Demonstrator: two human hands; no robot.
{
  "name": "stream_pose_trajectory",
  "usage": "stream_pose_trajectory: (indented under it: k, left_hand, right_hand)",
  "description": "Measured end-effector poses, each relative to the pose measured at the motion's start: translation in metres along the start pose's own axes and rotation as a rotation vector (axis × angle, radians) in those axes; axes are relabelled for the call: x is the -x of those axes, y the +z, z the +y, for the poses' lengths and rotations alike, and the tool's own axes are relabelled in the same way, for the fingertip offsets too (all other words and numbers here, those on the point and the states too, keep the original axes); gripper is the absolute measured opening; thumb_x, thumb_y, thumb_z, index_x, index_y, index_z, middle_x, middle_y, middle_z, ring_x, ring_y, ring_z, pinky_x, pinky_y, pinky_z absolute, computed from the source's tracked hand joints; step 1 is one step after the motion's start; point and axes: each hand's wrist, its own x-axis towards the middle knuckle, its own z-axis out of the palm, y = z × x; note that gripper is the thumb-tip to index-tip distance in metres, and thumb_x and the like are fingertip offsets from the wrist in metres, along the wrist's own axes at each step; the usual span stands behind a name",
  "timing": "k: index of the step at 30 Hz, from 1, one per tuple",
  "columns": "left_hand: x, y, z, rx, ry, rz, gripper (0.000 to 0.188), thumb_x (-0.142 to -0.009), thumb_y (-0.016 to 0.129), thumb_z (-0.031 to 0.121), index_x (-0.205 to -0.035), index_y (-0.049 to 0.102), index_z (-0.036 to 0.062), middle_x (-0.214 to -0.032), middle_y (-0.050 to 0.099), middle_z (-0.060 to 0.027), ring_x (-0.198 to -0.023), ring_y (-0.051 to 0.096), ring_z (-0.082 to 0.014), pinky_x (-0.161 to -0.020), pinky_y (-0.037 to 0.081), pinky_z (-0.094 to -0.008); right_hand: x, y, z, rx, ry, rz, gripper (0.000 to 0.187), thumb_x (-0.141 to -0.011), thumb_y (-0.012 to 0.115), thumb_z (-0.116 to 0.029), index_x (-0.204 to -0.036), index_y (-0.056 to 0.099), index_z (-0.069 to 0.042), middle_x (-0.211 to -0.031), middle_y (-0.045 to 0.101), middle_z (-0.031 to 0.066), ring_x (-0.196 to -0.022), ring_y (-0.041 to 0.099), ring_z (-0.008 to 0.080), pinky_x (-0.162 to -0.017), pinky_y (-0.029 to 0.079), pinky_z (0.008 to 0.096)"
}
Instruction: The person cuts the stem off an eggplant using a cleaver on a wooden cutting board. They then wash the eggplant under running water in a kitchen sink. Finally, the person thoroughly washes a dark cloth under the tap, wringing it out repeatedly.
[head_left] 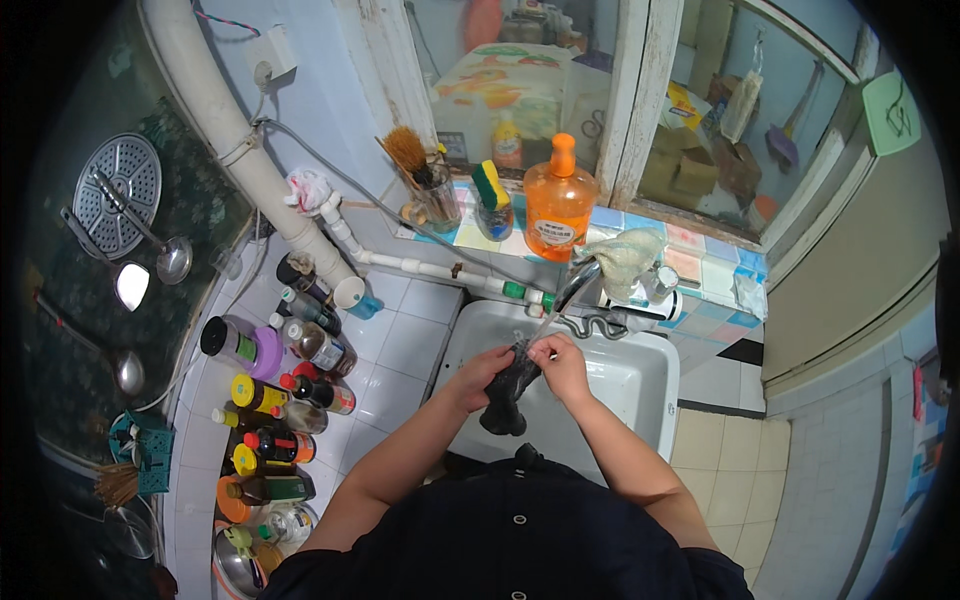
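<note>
Over the white sink [640, 410], my two hands hold a dark grey, wet-looking, elongated thing [512, 385] whose lower end widens; whether it is a fish or a wet cloth I cannot tell. My left hand [482, 375] is closed on its upper left side. At its top, the fingers of my right hand [560, 362] pinch it. A thin stream of water runs down from the metal faucet [577, 285] to this upper end. The thing's lower end hangs over the sink's near side.
An orange pump bottle [558, 205], a sponge [490, 185] in a glass and a brush [405, 150] stand on the tiled ledge behind the sink. A cloth [625, 255] drapes the faucet. Several sauce bottles [280, 445] crowd the left counter; ladles [172, 258] hang on the wall.
</note>
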Motion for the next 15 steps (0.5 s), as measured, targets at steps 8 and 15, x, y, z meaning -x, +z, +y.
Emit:
stream_pose_trajectory:
  k: [8,15]
  left_hand:
    - [0.005,0.003,-0.003,0.027,0.006,0.106,0.032,-0.094,0.037,0.014,-0.124,0.041,0.0019,-0.108,0.057,-0.0103,-0.091,0.06,-0.0203,-0.08,0.05,-0.0352]
    - [-0.001,-0.005,-0.016,-0.05,-0.06,0.23,0.029,-0.094,0.04,0.016,-0.118,0.046,0.0023,-0.104,0.058,-0.0088,-0.089,0.059,-0.0183,-0.078,0.05,-0.0326]
  right_hand:
    - [-0.009,-0.01,0.029,-0.679,0.696,0.031,0.011,-0.088,0.053,-0.014,-0.077,0.055,-0.009,-0.067,0.05,-0.0027,-0.061,0.047,0.0073,-0.059,0.043,0.0221]
    - [0.011,0.008,-0.007,0.123,-0.05,0.006,0.015,-0.076,0.066,-0.014,-0.079,0.058,-0.002,-0.07,0.054,0.0074,-0.065,0.055,0.0225,-0.062,0.045,0.0312]
